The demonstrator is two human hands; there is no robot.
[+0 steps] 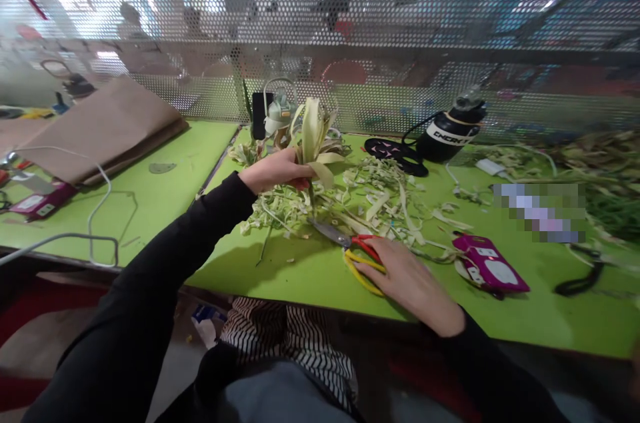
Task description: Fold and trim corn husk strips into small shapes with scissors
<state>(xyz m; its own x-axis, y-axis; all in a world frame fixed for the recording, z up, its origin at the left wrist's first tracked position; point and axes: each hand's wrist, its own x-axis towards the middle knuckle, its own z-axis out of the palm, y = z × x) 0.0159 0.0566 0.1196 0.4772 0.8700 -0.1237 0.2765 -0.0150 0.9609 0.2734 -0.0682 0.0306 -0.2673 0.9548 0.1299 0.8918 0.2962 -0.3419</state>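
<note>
My left hand (277, 170) is clamped around the base of a bunch of pale leaves (313, 136), which I hold upright over the far middle of the green table (300, 273). The leaf tips fan out above my fist. Under and right of the bunch lies a heap of cut scraps (373, 196). My right hand (410, 280) rests flat near the table's near edge, its fingers spread loosely over the red and yellow loops of the scissors (350, 244), not closed around them. The scissors lie on the table with blades together, pointing left towards the scraps. Just right of that hand is a pink case (487, 264). A black bottle (447, 131) lies far right, by the mesh screen (350, 10).
</note>
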